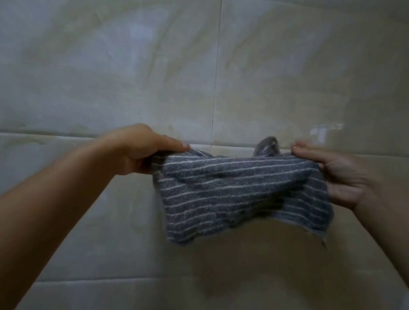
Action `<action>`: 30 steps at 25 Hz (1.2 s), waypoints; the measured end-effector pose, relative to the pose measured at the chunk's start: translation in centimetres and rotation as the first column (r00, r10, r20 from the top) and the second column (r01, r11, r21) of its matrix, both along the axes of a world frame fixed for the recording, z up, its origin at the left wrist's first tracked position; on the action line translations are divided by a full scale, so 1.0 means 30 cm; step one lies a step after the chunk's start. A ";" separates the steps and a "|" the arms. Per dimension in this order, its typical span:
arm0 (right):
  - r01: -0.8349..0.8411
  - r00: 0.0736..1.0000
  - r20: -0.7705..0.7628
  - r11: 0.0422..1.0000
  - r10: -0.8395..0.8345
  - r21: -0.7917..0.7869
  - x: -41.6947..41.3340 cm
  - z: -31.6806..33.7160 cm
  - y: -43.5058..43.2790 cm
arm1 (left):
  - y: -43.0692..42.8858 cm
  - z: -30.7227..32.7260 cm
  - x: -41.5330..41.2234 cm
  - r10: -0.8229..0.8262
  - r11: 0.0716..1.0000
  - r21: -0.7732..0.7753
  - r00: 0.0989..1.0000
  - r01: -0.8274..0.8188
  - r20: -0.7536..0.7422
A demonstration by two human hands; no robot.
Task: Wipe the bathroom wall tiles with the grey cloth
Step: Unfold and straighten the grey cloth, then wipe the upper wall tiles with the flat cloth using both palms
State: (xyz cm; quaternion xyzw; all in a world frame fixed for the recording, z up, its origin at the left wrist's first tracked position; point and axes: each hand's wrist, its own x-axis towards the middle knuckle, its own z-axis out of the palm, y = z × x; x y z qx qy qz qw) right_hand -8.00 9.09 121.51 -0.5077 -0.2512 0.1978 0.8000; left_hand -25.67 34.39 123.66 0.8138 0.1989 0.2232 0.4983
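Observation:
A grey cloth [232, 192] with thin white stripes hangs stretched between both hands in front of the wall tiles [132, 68]. My left hand [137, 149] pinches its upper left corner between thumb and fingers. My right hand [337, 173] grips the upper right edge, with a bunched tip of cloth sticking up beside its fingers. The lower part of the cloth hangs loose and creased. The tiles are large, glossy and beige with pale streaks. I cannot tell whether the cloth touches the wall.
Grout lines [215, 84] cross the wall, one vertical at the middle and one horizontal at hand height. A small bright reflection [323, 132] shows on the tile at the right. A shadow darkens the lower right tile.

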 end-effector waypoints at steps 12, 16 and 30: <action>0.634 0.417 0.846 0.773 -0.333 -0.008 -0.083 0.146 0.062 | -0.003 0.245 -0.130 0.191 0.654 0.757 0.971 -0.016 -0.145; 0.792 0.023 0.932 0.576 -0.361 0.203 -0.099 0.258 0.155 | 0.101 0.337 -0.169 0.262 0.464 0.857 0.959 -0.225 0.110; 0.681 0.534 0.572 0.718 -0.623 0.146 -0.334 0.610 0.592 | 0.386 0.591 -0.270 0.426 0.415 0.505 0.652 -0.757 0.627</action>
